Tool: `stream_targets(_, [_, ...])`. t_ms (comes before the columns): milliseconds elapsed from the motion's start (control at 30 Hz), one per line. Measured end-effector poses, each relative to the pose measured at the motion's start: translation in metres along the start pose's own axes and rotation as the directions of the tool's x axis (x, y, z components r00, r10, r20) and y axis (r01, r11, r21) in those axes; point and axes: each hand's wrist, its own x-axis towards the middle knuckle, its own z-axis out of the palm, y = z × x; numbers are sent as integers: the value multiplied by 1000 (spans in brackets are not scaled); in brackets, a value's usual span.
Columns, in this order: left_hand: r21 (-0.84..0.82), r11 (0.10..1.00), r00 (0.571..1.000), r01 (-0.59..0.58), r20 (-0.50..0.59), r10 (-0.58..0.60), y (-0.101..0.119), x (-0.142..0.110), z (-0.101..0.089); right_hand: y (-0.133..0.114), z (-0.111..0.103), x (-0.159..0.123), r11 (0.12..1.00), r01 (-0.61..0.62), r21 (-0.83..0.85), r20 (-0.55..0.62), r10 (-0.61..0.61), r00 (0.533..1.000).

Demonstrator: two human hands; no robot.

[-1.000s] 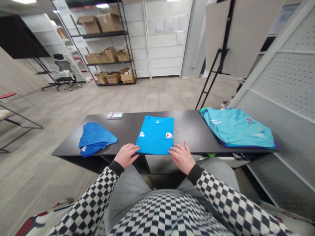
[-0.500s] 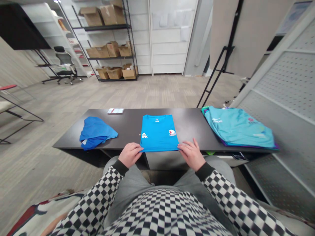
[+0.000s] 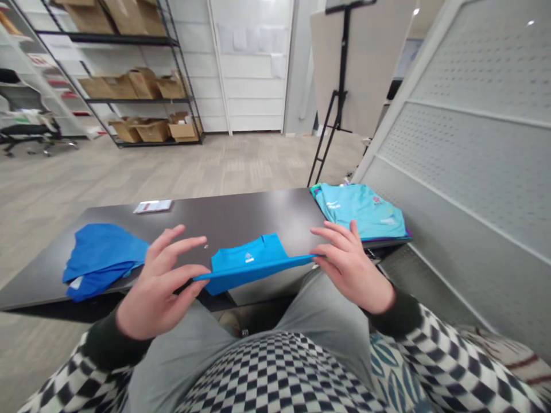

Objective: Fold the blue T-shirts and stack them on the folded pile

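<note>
Rising off the surface since the earlier view, the blue T-shirt is hanging folded at the front edge, its hem pinched by the left hand and right hand, apparently needing laying flat next.

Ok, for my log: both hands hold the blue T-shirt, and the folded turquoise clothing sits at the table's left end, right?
No: the folded turquoise clothing sits at the right end of the table, in the head view. The left hand and right hand do hold the blue T-shirt.
</note>
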Motion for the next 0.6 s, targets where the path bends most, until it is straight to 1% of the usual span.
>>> stream_targets(67, [20, 1000, 1000, 4, -10, -3, 10, 29, -15, -2, -35, 7, 999, -15, -35, 3, 15, 1000])
stream_targets(133, [34, 999, 1000, 5, 3, -5, 15, 59, -23, 1, -66, 15, 997, -20, -68, 16, 21, 1000])
stream_targets(200, [36, 999, 999, -4, 34, 3, 16, 85, -23, 9, -92, 23, 995, -20, -100, 40, 24, 999])
stream_targets(300, [17, 1000, 997, -4, 82, 3, 12, 116, -12, 31, -119, 32, 989, -31, -148, 62, 40, 997])
stream_targets(367, [-12, 1000, 994, 10, 108, -8, 7, 136, 2, 54, -131, 39, 985, -37, -166, 67, 48, 997])
stream_targets(467, [-65, 998, 992, 13, 128, -5, -2, 177, 27, 103, -144, 60, 985, -12, -175, 59, 23, 998])
stream_targets(533, [-81, 997, 992, -6, 129, 16, -7, 219, 45, 143, -156, 87, 978, -2, -210, 44, 11, 999])
stream_targets(567, [-79, 997, 992, -17, 122, 27, -9, 244, 55, 165, -162, 103, 970, -13, -245, 48, 26, 999])
stream_targets(600, [-74, 997, 994, -26, 106, 34, -10, 272, 65, 187, -170, 121, 958, -44, -283, 63, 64, 996])
